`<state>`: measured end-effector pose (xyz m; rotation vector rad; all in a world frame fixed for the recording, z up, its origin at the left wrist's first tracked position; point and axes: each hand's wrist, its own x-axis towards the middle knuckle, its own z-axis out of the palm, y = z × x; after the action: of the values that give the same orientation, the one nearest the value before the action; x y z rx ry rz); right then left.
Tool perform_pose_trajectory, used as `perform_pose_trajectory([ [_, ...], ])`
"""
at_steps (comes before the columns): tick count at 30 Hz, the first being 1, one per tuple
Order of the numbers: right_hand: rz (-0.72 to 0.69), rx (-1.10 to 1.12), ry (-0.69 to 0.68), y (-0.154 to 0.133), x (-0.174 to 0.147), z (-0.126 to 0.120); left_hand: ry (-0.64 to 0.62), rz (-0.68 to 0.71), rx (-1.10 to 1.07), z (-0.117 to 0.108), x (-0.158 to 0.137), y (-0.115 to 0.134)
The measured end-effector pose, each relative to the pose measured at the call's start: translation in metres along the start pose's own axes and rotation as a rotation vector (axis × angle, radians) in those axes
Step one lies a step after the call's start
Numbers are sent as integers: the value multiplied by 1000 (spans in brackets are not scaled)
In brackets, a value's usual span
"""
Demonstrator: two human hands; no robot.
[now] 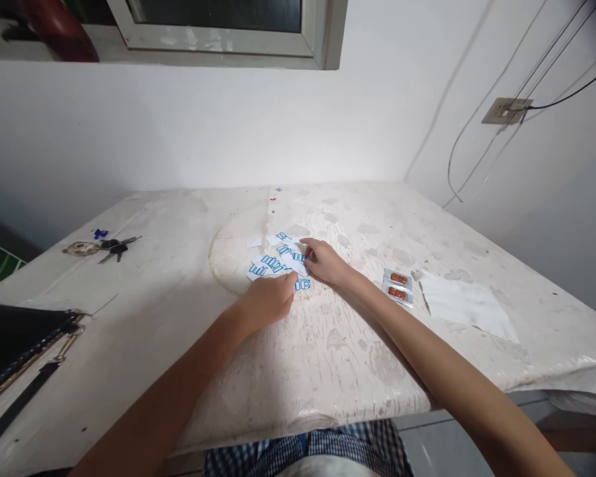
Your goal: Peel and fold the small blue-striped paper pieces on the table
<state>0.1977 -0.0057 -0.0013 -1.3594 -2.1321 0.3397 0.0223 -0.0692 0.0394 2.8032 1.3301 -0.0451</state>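
Observation:
Several small white paper pieces with blue printing (257, 270) lie loosely overlapped near the middle of the table. Among them, a white paper slip (295, 264) sits between my two hands, its pale side up. My left hand (271, 298) has thumb and fingers pinched at its lower edge; the fingertips are partly hidden. At the slip's right side, my right hand (326, 263) is closed on it, with the index finger reaching over the pieces behind. Another blue-printed piece (302, 284) shows just right of my left fingertips.
Keys (114, 246) lie at the left, near a small blue item (100, 234). A black pouch (20, 338) with a strap rests at the left edge. Right of my right forearm are a silver blister pack (398, 287) and a white sheet (464, 305). A wall stands behind the table.

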Motion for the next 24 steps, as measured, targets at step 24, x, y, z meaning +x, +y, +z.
perform_pose_trajectory([
  [24, -188, -326, -39, -11, -9, -15, -12, -19, -71, -4, 1, -3],
])
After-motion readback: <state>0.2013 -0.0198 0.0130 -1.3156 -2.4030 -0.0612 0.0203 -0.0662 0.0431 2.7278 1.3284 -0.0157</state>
